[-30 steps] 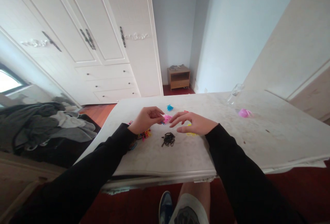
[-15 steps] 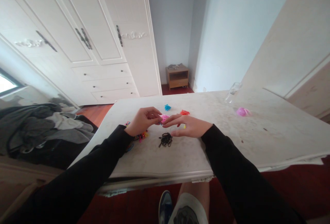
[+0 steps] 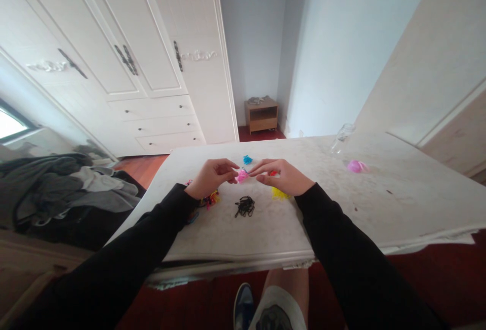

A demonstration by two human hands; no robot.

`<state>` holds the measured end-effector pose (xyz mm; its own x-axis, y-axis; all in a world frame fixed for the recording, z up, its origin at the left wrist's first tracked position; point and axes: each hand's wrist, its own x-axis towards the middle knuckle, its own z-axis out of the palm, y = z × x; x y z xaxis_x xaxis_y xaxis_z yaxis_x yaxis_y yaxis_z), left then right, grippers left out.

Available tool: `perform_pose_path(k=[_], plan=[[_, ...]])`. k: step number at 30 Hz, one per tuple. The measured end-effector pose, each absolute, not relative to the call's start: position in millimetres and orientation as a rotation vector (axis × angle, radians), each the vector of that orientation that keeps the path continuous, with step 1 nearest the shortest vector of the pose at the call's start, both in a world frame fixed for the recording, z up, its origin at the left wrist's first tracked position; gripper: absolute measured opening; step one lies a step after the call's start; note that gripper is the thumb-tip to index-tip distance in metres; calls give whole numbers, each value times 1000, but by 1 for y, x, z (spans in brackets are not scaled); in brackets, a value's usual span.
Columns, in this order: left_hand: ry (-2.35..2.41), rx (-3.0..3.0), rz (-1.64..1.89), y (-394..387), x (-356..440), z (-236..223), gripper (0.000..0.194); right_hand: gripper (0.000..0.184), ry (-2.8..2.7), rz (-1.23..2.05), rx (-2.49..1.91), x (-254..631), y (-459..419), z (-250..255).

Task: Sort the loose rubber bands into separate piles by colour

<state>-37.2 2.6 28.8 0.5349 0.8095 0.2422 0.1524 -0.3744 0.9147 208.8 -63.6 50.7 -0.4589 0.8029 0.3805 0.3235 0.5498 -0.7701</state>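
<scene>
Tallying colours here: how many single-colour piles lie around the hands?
5: blue pile farthest, pink pile in the middle, red pile and yellow pile by the right hand, black pile nearest. More may be hidden.

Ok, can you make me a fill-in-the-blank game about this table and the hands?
1. Directly between the left hand and the right hand lies a ____ pile.
2. The black pile lies to the ____ of the yellow pile.
3. Both sleeves are ____.

Missing words: pink; left; black.
</scene>
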Motion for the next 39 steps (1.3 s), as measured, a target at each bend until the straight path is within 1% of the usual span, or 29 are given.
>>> perform_pose_path(k=[4, 9, 15, 19, 23, 27, 29, 31, 33, 37, 39], plan=[[716, 1864, 860, -1, -36, 30, 44, 30, -2047, 858, -925, 209, -64, 51], [691, 1861, 841, -5, -34, 30, 31, 31, -2078, 893, -903, 211, -62, 49], [711, 1883, 857, -6, -33, 34, 30, 35, -2076, 887, -930, 211, -62, 48], [736, 1866, 862, -4, -34, 32, 31, 32, -2047, 863, -943, 211, -63, 51], [799, 1788, 934, 3, -35, 26, 38, 31, -1984, 824, -940, 215, -60, 49], [801, 1646, 1031, 13, -38, 23, 42, 30, -1947, 777, -1108, 223, -47, 44], [784, 1567, 1062, 17, -40, 22, 42, 25, -2016, 678, -1241, 224, -37, 47], [760, 1488, 1083, 19, -41, 22, 41, 22, -2114, 565, -1316, 224, -27, 53], [730, 1391, 1091, 21, -42, 22, 37, 22, -2206, 520, -1323, 220, -16, 60], [690, 1265, 1055, 24, -43, 18, 28, 24, -2335, 585, -1295, 209, 6, 70], [676, 1276, 1046, 24, -43, 17, 28, 25, -2383, 600, -1313, 203, 16, 70]])
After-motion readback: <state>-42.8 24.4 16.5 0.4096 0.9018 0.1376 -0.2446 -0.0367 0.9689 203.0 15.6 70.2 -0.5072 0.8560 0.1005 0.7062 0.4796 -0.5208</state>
